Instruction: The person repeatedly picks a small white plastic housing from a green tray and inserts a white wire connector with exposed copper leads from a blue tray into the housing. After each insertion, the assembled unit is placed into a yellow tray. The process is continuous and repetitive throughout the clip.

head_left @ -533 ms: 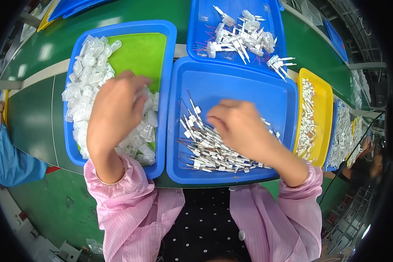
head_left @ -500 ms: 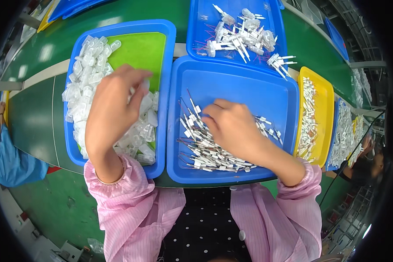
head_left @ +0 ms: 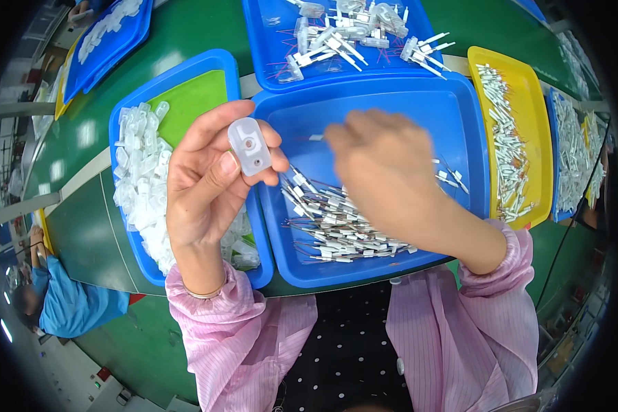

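Observation:
My left hand (head_left: 198, 180) holds up a translucent plastic housing (head_left: 239, 143) with a rounded top and two small holes, pinched between thumb and fingers. It hangs over the right edge of the blue tray (head_left: 143, 248) of similar housings (head_left: 142, 172). My right hand (head_left: 384, 161), smeared by motion, is above the middle blue tray (head_left: 475, 147). Its fingertips are drawn together, and a small white-tipped wire piece (head_left: 316, 137) sticks out at them. Under that hand lies a heap of thin wire pieces (head_left: 336, 233) with white sleeves.
Behind, another blue tray (head_left: 271, 62) carries housings fitted with wire pieces (head_left: 343, 41). A yellow tray (head_left: 539, 165) of wire pieces stands at the right, with bagged parts (head_left: 575, 158) beyond. Stacked blue trays (head_left: 110, 58) sit at far left. A person in blue (head_left: 82, 302) is at the left.
My left hand has come up from the housings and turned over, showing one housing. My right hand has lifted from the wire heap and moved slightly away from me. The whole view has shifted.

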Demonstrator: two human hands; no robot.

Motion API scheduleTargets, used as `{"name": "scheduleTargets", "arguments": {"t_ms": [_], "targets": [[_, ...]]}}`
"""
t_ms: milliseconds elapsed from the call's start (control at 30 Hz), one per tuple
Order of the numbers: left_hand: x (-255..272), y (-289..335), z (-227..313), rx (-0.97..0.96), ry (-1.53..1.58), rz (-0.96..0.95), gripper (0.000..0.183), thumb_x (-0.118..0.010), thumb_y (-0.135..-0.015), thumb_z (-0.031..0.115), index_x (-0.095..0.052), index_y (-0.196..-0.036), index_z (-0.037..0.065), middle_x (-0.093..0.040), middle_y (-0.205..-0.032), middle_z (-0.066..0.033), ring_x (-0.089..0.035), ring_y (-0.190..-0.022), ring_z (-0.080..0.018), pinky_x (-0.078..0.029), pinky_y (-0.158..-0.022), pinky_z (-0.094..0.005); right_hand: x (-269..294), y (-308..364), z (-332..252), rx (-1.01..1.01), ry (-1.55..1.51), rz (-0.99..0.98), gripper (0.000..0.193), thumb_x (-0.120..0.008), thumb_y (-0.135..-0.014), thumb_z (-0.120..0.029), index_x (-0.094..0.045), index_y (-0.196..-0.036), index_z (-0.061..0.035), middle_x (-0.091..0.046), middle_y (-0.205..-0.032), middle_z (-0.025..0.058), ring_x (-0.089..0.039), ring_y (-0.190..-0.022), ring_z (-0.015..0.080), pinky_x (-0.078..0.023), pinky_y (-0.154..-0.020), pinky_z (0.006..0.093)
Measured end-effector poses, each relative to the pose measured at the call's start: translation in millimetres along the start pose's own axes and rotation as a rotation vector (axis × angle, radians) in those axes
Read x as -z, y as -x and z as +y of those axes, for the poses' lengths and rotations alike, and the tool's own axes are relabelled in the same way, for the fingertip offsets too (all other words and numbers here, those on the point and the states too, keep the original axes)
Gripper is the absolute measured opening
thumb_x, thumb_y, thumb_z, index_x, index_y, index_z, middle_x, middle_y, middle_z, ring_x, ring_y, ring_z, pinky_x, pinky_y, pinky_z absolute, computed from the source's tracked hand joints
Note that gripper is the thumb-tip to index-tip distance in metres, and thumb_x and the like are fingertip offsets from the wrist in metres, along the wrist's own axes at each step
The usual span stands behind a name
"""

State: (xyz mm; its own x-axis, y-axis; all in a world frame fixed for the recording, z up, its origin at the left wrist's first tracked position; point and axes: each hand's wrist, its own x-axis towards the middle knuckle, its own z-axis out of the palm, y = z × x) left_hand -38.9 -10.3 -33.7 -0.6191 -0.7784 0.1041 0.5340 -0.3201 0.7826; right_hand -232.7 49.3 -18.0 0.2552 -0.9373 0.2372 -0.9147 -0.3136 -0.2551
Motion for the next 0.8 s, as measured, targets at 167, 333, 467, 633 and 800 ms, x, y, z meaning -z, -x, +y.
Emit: {"name": "scheduleTargets", "arguments": {"t_ms": [167, 333, 467, 633, 800], "targets": [[-4, -2, -13, 0.060, 0.039, -0.034, 0.040, -0.051, -0.084, 0.006, -0.038, -0.120, -0.005, -0.054, -0.101, -0.0237, -0.060, -0.081, -0.0285, -0.051, -0.057, -0.0291, 27, 13, 21, -0.202, -0.724, 0.379, 0.012, -0.060, -0.072, 0.004, -0.062, -0.084, 0.0029, -0.060, -0.074, 0.0124, -0.055, -0.063, 0.0163, -0.042, -0.056, 0.0248], [-7, -3, -19, 0.087, 0.013, -0.034, 0.038, -0.051, -0.085, 0.006, -0.040, -0.119, -0.006, -0.055, -0.101, -0.0229, -0.060, -0.079, -0.0269, -0.050, -0.055, -0.0281, 22, 17, 19, 0.012, -0.785, 0.363, 0.015, -0.065, -0.065, 0.007, -0.062, -0.080, 0.0044, -0.059, -0.072, 0.0110, -0.053, -0.061, 0.0155, -0.038, -0.053, 0.0228], [-8, -3, -18, 0.087, 0.002, -0.034, 0.038, -0.051, -0.085, 0.007, -0.041, -0.118, -0.007, -0.055, -0.100, -0.0225, -0.060, -0.079, -0.0263, -0.049, -0.054, -0.0281, 19, 16, 19, 0.016, -0.743, 0.382, 0.016, -0.065, -0.065, 0.007, -0.063, -0.080, 0.0042, -0.057, -0.070, 0.0098, -0.051, -0.060, 0.0150, -0.036, -0.052, 0.0232], [-8, -3, -19, 0.087, -0.016, -0.029, 0.038, -0.051, -0.084, 0.007, -0.041, -0.118, -0.007, -0.055, -0.099, -0.0222, -0.060, -0.077, -0.0259, -0.049, -0.054, -0.0278, 16, 16, 20, 0.036, -0.740, 0.410, 0.017, -0.065, -0.064, 0.008, -0.063, -0.080, 0.0039, -0.057, -0.071, 0.0095, -0.051, -0.059, 0.0149, -0.036, -0.051, 0.0231], [-9, -3, -17, 0.090, -0.033, -0.017, 0.037, -0.052, -0.084, 0.007, -0.042, -0.117, -0.008, -0.055, -0.099, -0.0218, -0.060, -0.077, -0.0249, -0.049, -0.054, -0.0276, 20, 16, 18, 0.082, -0.674, 0.376, 0.021, -0.065, -0.061, 0.009, -0.063, -0.081, 0.0039, -0.055, -0.070, 0.0090, -0.049, -0.058, 0.0152, -0.034, -0.049, 0.0238]]}}
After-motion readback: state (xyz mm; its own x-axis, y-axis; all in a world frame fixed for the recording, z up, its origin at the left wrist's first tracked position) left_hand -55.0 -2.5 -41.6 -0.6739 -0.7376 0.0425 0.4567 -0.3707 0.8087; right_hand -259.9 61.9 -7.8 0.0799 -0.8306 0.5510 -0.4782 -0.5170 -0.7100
